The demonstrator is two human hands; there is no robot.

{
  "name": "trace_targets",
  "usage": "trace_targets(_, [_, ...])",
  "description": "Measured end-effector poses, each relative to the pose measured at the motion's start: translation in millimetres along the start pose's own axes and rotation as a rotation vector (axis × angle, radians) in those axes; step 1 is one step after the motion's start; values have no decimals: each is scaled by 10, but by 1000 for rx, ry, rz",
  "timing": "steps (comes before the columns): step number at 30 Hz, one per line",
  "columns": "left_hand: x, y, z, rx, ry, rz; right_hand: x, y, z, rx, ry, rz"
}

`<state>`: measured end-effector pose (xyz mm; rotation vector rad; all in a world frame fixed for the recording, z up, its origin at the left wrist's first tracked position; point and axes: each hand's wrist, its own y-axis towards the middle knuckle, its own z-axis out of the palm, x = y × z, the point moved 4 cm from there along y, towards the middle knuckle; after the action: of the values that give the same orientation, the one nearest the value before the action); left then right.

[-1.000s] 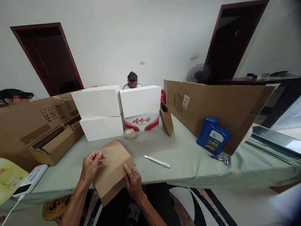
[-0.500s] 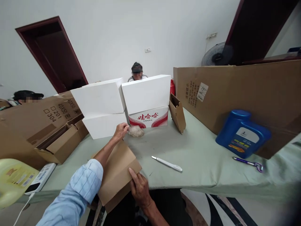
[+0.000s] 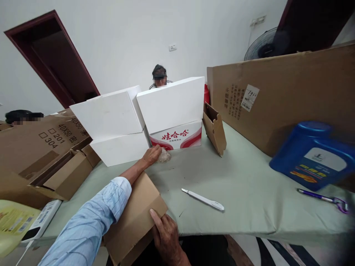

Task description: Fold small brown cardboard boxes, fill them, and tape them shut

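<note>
My left hand [image 3: 151, 155] reaches far across the green table [image 3: 235, 184] and closes on a crumpled clear wad [image 3: 164, 156] lying in front of the white boxes. A light blue sleeve covers that arm. My right hand [image 3: 165, 232] presses a flat brown cardboard piece [image 3: 135, 218] against the table's near edge, thumb on top. A white craft knife [image 3: 203, 199] lies on the cloth to the right of the cardboard.
White boxes [image 3: 169, 103], one with red print, stand stacked at the back. A small open carton [image 3: 215, 129] leans beside them. Big cardboard sheets stand left and right. A blue jug [image 3: 313, 155] and purple pen [image 3: 321, 198] lie right. People sit behind the boxes.
My left hand left the cardboard, stretched forward and now rests on the crumpled wad. The right hand stays on the cardboard. My view has moved closer and tilted.
</note>
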<state>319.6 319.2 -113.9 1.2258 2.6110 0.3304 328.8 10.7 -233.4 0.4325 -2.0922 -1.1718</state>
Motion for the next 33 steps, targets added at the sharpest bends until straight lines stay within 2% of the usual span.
trace_targets(6, [74,-66,102,49,-18,80,22,25,-17,1,25,-25])
trace_targets(12, [209,53,149,6,-55,-23,6,-5,7,-15,34,6])
trace_targets(16, [129,80,113,34,-66,-57,1,-11,27,-27,25,51])
trace_targets(19, [-26,44,-40,59,-85,-74,8,23,23,-48,47,74])
trace_targets(22, [-216,-72,-365,80,-121,-73,6,102,9,-65,50,91])
trace_targets(24, [-356,-252,-705,77,-149,-62,6,191,1,-56,35,85])
trace_targets(26, [-512,-562,-1133,35,-187,-53,15,323,-9,-28,-3,72])
trace_targets(28, [-680,-1019,-1599,-74,-297,-42,40,507,-29,19,-65,60])
trace_targets(30, [-831,-1587,-2000,-218,-388,-59,80,748,-54,107,-137,71])
trace_targets(32, [-953,-2178,-2239,-341,-402,-96,140,1033,-80,246,-206,110])
trace_targets(33, [-996,-2448,-2282,-384,-401,-129,178,1183,-97,320,-246,138])
